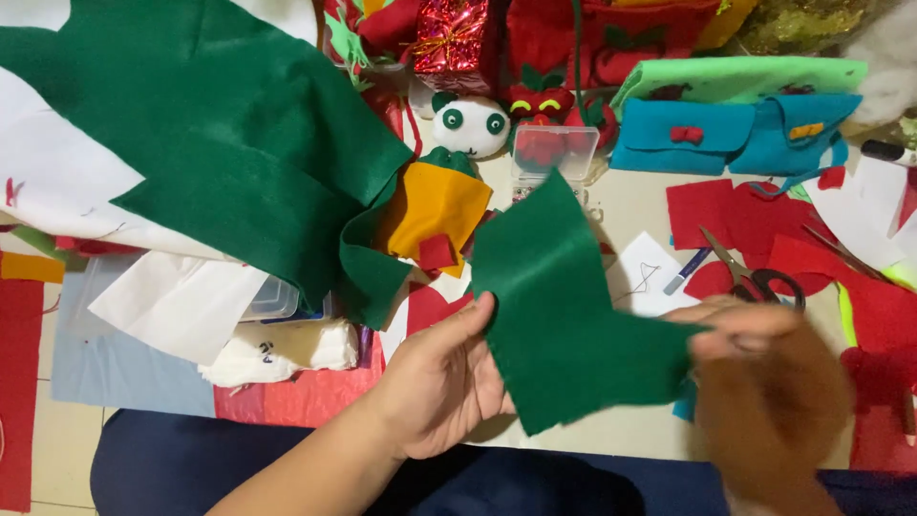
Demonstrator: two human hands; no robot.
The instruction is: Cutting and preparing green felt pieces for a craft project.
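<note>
Felt piece [564, 315], dark green, is held up between both hands over a cluttered pale table [630, 205], its long axis running from upper left to lower right. Left hand [449, 382] pinches its left edge; right hand [764, 382], blurred, grips its lower right corner. Scissors [755, 272] lie on red felt [745, 225] beyond. Farther back sit a clear box [554, 153] and blue pouches [735, 134].
</note>
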